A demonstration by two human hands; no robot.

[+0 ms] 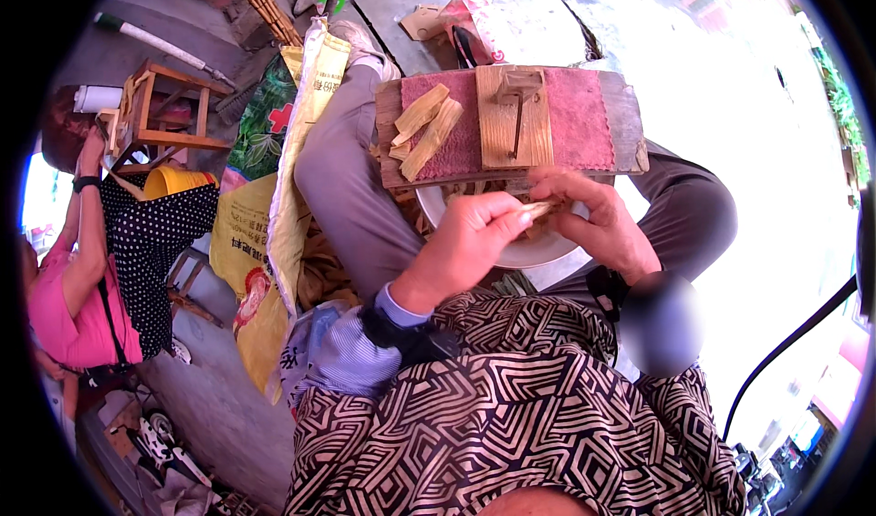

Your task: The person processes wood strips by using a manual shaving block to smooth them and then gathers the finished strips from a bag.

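Close in front of me, my left hand [461, 251] is closed, with thumb and forefinger pinching a small pale, fibrous strip [542, 209]. The fingers of my right hand [602, 224] close on the strip's other end and partly hide it. Just beyond my hands, a wooden board [626, 124] lies across my legs, covered in part by a red cloth [584, 105]. On the cloth sits a light wooden block [495, 142] with a thin dark metal rod [518, 131] on it. Several pale yellow fibrous strips [432, 140] lie left of the block. Below my hands is a white basin [525, 259], partly hidden.
A yellow and white woven sack [281, 233] stands open by my left leg, with brownish strips [321, 270] beside it. Farther left, a person in a pink top [91, 302] works by a wooden stool [169, 105] and a yellow bucket [173, 181]. A black cable [785, 344] hangs at the right.
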